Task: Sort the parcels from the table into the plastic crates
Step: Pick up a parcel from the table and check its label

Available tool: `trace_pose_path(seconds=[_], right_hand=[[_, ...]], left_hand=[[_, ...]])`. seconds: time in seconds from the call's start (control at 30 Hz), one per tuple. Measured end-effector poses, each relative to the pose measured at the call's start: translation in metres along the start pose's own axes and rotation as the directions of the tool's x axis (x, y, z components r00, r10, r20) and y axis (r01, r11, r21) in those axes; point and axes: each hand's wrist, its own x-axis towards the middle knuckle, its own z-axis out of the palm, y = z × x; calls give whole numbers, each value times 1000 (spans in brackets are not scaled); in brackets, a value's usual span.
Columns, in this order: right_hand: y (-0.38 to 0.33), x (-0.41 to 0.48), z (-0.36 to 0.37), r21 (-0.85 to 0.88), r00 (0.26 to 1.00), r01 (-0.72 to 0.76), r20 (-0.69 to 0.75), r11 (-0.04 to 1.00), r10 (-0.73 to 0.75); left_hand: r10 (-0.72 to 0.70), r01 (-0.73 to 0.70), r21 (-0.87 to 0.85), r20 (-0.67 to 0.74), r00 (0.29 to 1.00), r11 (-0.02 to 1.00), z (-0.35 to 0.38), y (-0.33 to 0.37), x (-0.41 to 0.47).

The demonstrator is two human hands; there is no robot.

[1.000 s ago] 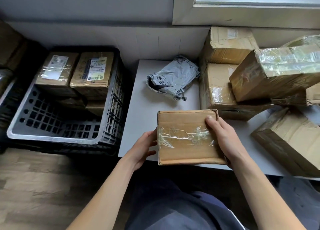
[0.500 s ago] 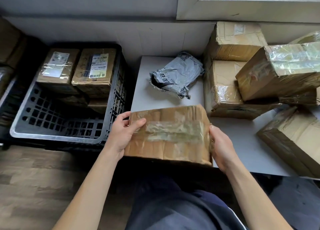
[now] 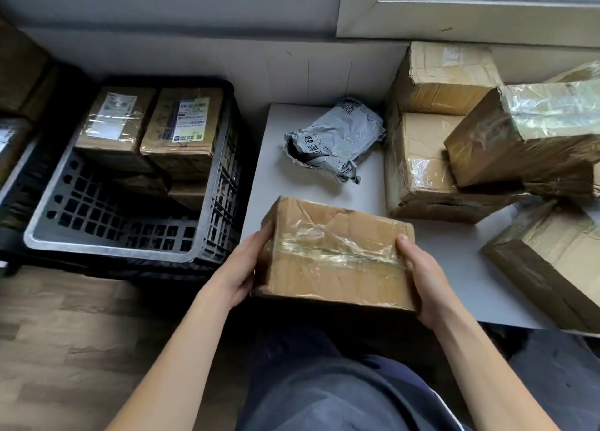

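**Item 1.** Creased brown cardboard parcel (image 3: 334, 252), banded with clear tape. Location: near left corner of the white desk (image 3: 276, 158), front edge overhanging toward the person. Whether its far edge rests on the desk cannot be told. The taped face tilts up, probably for inspection (no address label shows on it).

**Item 2.** Left hand (image 3: 242, 268). Clasps the parcel's left end, palm against the cardboard, fingers curled beneath.

**Item 3.** Right hand (image 3: 422, 278). Grips the right end, thumb over the top edge, fingers underneath. The end-to-end hold suits a box too wide for one hand.

**Item 4.** Grey perforated plastic crate (image 3: 107, 245), just beside the desk's left edge and lower than it, a short swing from the parcel. It contains two labelled brown cardboard parcels (image 3: 117, 122), labels up, packed against the far wall, presumably to leave the near part free.

**Item 5.** Unsorted stock on the desk: a crumpled grey plastic mailer bag (image 3: 334, 138), alone behind the held parcel, and taped brown cardboard boxes (image 3: 422, 158), heaped at the right.

**Status.** Carrying step, judged early in the sort.
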Motion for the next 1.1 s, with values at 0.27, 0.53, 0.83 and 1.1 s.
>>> trace_pose_path(seconds=[0.27,0.53,0.83,1.1], right_hand=[[14,7,-3,-419,990,88,-62,904,-125],[4,-8,3,-421,973,226,52,878,-225],[-5,-6,11,-207,925,376,18,903,-380],[11,-4,6,-253,992,119,76,960,-103]], left_hand=[[69,-70,-76,-16,997,995,-3,12,-9],[-28,18,115,83,996,993,17,-8,-10],[247,-241,-94,48,968,966,16,-1,-11],[115,-112,52,-75,990,992,22,-36,2]])
